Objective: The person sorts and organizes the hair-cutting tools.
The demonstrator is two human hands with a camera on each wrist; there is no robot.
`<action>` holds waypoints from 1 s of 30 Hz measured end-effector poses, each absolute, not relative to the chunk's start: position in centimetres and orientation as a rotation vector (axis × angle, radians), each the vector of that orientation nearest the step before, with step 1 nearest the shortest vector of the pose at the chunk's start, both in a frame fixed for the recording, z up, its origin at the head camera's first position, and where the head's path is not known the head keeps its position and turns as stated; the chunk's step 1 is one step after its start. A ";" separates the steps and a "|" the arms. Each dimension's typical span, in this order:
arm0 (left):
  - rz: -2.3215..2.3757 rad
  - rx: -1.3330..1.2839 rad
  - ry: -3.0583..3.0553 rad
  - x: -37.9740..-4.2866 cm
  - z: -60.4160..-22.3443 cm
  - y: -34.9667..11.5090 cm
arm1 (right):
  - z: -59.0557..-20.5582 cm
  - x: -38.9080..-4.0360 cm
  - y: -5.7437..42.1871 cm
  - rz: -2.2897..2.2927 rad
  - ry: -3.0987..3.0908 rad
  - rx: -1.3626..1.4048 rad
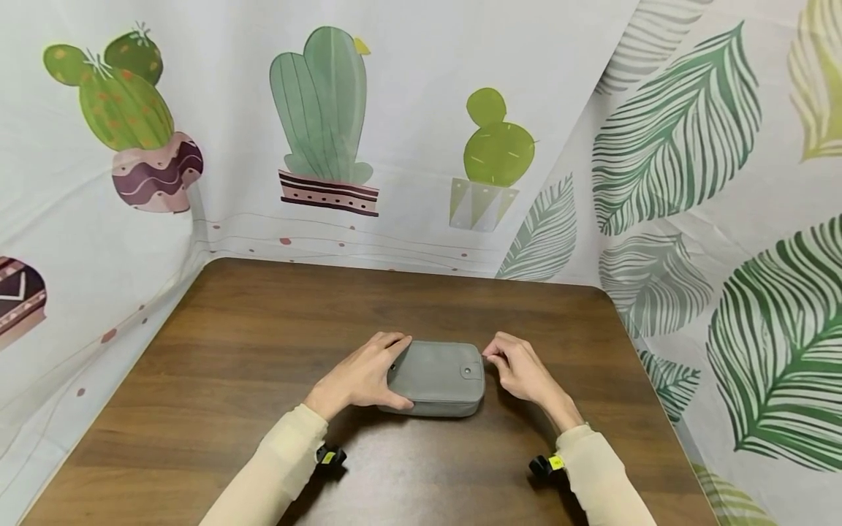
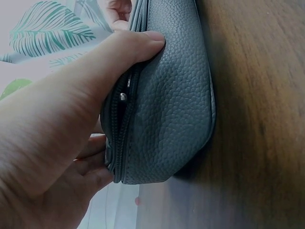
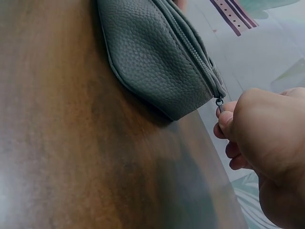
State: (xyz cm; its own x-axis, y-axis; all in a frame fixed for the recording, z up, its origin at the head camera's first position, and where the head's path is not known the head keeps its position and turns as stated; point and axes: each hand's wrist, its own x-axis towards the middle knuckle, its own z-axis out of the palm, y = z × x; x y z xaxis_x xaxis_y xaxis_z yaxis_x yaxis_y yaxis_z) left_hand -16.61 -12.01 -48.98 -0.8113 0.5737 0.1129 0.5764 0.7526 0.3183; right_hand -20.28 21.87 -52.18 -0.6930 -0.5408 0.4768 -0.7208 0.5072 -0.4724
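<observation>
A grey pebbled-leather zip pouch (image 1: 435, 371) lies on the wooden table, its snap tab (image 1: 468, 371) near the right end. Across the pouch's left end, my left hand (image 1: 360, 374) grips it, thumb on the near side and fingers over the far side. In the left wrist view the zipper teeth (image 2: 120, 138) are parted at that end, and a small shiny metal piece (image 2: 123, 97) shows in the gap. At the opposite end my right hand (image 1: 524, 369) pinches the zipper pull (image 3: 220, 105) between thumb and forefinger. The pouch's contents are hidden.
The brown wooden table (image 1: 250, 329) extends around the pouch on all sides. Behind it hangs a white cloth (image 1: 408, 109) printed with cacti, with a leaf-patterned cloth (image 1: 684, 292) on the right. Each wrist wears a small black camera (image 1: 331, 456).
</observation>
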 end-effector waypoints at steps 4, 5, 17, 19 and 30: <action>-0.532 -0.963 -2.931 -16.6 -49.0 -12.0 | -52.1 -19.8 22.0 0.948 -2.482 1.067; -0.530 -0.966 -2.931 -16.6 -49.0 -12.0 | -52.1 -19.7 22.0 0.944 -2.478 1.069; -0.510 -0.963 -2.907 -16.7 -49.3 -11.9 | -51.7 -18.8 22.0 0.856 -2.467 1.063; -0.506 -0.962 -2.905 -16.7 -49.3 -11.9 | -51.7 -18.6 22.0 0.841 -2.462 1.063; -0.513 -0.953 -2.912 -16.7 -49.3 -11.8 | -51.4 -17.4 22.2 0.803 -2.497 1.031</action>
State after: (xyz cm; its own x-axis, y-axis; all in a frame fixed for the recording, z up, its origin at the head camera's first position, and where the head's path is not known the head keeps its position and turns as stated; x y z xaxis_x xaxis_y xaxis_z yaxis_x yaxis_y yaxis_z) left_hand -16.74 -11.76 -49.27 -0.8112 0.5692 0.1343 0.5808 0.7572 0.2990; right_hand -17.44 22.23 -51.38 -0.6875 -0.5410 0.4845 -0.7219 0.5813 -0.3754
